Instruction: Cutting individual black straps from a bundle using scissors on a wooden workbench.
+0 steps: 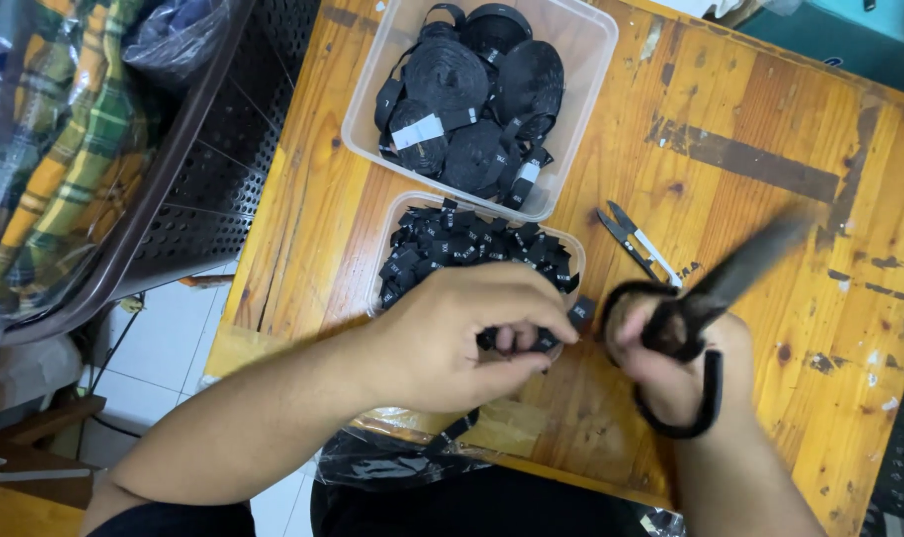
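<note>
Left hand [462, 333] pinching black label strip [542, 340], right hand [671, 368] gripping scissors [716, 288] (blurred)

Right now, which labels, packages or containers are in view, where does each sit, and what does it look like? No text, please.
Label strip: held in the left hand beside the scissors in the right hand; narrow, black, pale print.
Cut labels: piled in the near clear tub; small black rectangles.
Label rolls: in the far clear tub; black coils, white tags.
Bagged fabric: left basket; clear wrap, green-yellow plaid.
</note>
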